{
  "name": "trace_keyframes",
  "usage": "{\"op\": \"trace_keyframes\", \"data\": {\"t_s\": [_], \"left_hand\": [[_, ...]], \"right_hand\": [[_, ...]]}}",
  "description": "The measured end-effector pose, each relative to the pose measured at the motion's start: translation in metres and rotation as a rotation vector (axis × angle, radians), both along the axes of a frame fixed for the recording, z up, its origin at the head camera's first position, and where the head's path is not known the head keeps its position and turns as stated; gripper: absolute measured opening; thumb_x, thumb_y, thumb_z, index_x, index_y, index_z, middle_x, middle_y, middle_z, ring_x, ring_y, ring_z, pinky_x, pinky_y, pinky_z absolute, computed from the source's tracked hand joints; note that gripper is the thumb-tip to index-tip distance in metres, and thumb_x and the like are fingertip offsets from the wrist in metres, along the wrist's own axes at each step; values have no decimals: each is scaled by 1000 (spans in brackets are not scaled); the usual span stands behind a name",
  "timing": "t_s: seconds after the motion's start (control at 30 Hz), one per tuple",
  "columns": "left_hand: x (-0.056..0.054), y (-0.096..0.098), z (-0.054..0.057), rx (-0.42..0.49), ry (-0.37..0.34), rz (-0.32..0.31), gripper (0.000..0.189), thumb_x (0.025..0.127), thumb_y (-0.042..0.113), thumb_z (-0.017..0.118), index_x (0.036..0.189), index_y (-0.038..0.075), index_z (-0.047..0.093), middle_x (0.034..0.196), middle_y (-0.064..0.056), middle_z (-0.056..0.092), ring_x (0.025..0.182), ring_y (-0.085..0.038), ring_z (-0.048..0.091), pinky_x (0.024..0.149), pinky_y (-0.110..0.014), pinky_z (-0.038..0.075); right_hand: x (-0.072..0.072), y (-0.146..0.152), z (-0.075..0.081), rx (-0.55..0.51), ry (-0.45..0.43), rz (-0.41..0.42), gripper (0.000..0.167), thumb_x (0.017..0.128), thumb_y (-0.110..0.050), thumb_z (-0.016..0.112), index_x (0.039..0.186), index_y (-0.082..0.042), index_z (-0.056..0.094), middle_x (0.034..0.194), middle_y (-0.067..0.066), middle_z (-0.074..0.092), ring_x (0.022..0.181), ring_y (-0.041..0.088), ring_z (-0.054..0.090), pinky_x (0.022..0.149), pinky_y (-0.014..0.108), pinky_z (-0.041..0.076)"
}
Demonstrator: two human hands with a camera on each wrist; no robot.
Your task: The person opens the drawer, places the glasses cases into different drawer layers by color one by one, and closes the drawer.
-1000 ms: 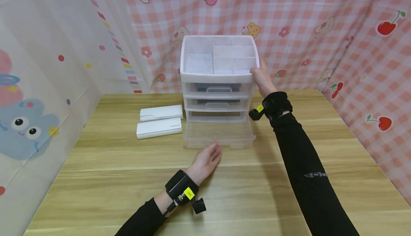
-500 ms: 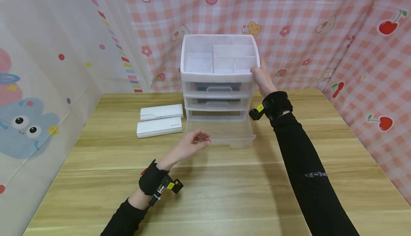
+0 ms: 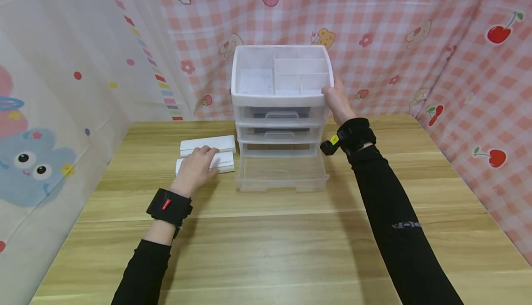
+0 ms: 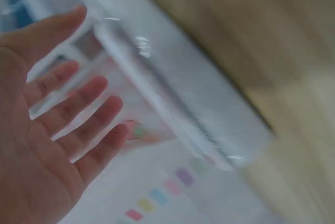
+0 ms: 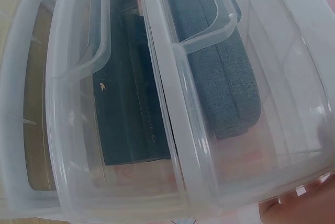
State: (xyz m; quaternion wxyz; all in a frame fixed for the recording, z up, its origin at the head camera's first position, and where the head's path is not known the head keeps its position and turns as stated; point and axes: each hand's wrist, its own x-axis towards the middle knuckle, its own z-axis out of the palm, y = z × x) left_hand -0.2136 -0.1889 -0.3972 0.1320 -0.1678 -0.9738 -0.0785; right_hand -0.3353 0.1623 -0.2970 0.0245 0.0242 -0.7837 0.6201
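My left hand (image 3: 194,169) is over the front of two white spectacle-type cases lying side by side on the table. Its fingers reach across the front case (image 3: 225,161) to the edge of the back case (image 3: 208,143). In the left wrist view the fingers are spread and loosely extended, with a blurred white case (image 4: 183,77) beyond them. My right hand (image 3: 340,103) grips the upper right side of a white drawer unit (image 3: 276,100), thumb at the front corner. The clear bottom drawer (image 3: 283,169) is pulled out, with bare plastic showing inside.
Through the closed drawers' fronts show a dark flat-sided case (image 5: 128,103) and a grey-blue fabric case (image 5: 227,77). A divided tray (image 3: 255,80) tops the unit. A checked curtain (image 3: 374,9) hangs close behind the wooden table (image 3: 266,249).
My left hand has left the bottom drawer's front and swung left and back over the white cases. The right hand stays at the unit's side; the drawer remains out.
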Motion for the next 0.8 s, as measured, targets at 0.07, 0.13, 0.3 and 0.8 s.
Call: {"op": "trace_keyframes", "data": {"t_s": [0.07,0.13,0.3,0.8], "left_hand": [[-4,-7,-7,-41,-35,13,51,75,17,79,119,3,59,111,-20,63,98,-39,60,75,-47,54],[-8,-12,-13,-78,-57,24,55,73,18,82,121,4,59,113,-20,62,100,-39,59,77,-47,53],[-16,-19,-21,-102,-71,10,57,71,18,83,122,7,59,115,-18,61,103,-38,58,79,-48,53],[-23,-25,-22,-61,-101,-45,57,69,14,82,122,7,60,114,-19,63,105,-39,58,83,-53,51]], "right_hand": [[0,0,0,-4,2,2,64,90,-3,34,151,-18,19,151,8,30,131,25,34,114,47,27],[-1,0,0,-13,5,6,64,90,-3,34,150,-19,20,150,8,32,129,25,36,114,48,28],[-1,0,0,-23,12,8,64,90,-2,34,150,-20,21,149,8,34,127,25,37,113,48,29],[0,-1,1,-37,-8,-4,64,91,-2,34,151,-20,20,150,7,32,130,24,36,114,48,28]]}}
